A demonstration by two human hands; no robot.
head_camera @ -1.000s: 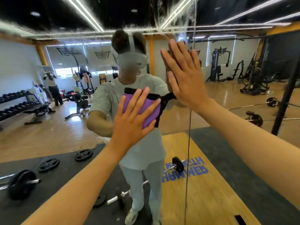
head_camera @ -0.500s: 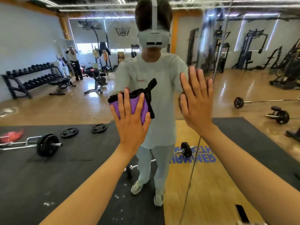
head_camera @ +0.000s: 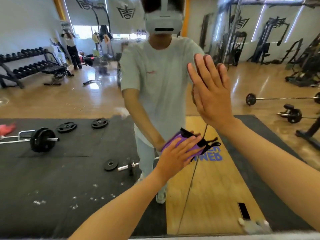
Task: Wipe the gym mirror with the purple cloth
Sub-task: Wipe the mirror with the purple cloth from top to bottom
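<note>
mirror: fills the wall, white specks low on the glass | right hand: fingers spread flat on the glass, may leave prints | left hand: straight fingers press the cloth low at the seam | black strap seems loose, could snag, cloth could slip

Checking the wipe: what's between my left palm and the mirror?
In the head view, the purple cloth lies between your left hand and the mirror, pressed flat.
</note>
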